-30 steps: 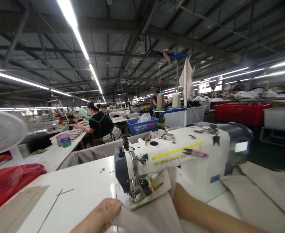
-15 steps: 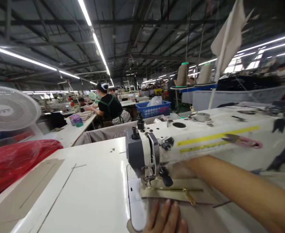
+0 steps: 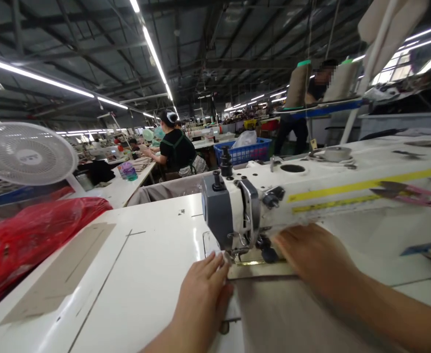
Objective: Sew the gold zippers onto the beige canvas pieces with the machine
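A beige fabric piece (image 3: 274, 309) lies under the sewing machine head (image 3: 219, 215), with a gold-toothed zipper (image 3: 252, 263) along its far edge by the needle area. My left hand (image 3: 203, 294) rests at the fabric's left side, fingers stretched toward the presser foot and thumb apart from them. Behind the foot, my right hand (image 3: 313, 250) reaches in under the machine arm, over the fabric's right part. Its fingertips are hidden by blur and by the machine. The zipper pull is out of sight.
Pink-handled thread snips (image 3: 414, 192) rest on the machine arm. At left are a red plastic bag (image 3: 57, 235), a flat beige piece (image 3: 61, 274) and a white fan (image 3: 28, 154). Thread cones (image 3: 298, 86) stand behind. A seated co-worker (image 3: 177, 147) and a blue basket (image 3: 245, 152) are farther back.
My left hand has moved from the fabric's front to beside the presser foot. My right hand has drawn back toward me over the zipper pull's former place. The camera view has shifted left.
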Action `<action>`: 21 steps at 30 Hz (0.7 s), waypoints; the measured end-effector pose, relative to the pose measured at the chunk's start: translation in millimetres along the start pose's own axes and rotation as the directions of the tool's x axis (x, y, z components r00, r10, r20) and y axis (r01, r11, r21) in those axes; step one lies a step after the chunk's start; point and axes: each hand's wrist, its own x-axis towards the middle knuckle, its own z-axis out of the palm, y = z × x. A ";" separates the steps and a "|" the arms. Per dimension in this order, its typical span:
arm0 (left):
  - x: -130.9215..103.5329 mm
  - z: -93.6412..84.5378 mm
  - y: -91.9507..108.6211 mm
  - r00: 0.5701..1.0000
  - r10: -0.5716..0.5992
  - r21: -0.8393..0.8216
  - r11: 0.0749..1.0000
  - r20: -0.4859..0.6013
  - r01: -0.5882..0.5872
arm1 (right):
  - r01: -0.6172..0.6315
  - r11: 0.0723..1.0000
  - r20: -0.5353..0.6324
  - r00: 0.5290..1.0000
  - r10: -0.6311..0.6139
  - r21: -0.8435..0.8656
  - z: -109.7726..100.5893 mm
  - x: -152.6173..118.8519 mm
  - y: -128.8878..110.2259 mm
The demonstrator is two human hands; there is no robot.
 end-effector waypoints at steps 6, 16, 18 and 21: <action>4.8 23.0 -7.8 0.997 0.081 0.043 0.996 0.020 -0.082 | 0.119 0.974 0.169 0.974 -0.152 0.194 18.3 -15.8 -51.3; 7.5 18.9 -9.1 0.988 0.145 0.077 0.986 0.057 -0.150 | 0.021 0.952 0.262 0.959 -0.105 0.306 23.0 -11.2 -46.9; 9.2 20.1 -9.0 0.987 0.148 0.074 0.986 0.055 -0.152 | 0.005 0.954 0.288 0.953 -0.096 0.299 24.8 -11.3 -45.6; 11.4 21.6 -10.0 0.990 0.136 0.065 0.988 0.047 -0.139 | -0.002 0.957 0.308 0.947 -0.091 0.290 28.0 -11.1 -43.7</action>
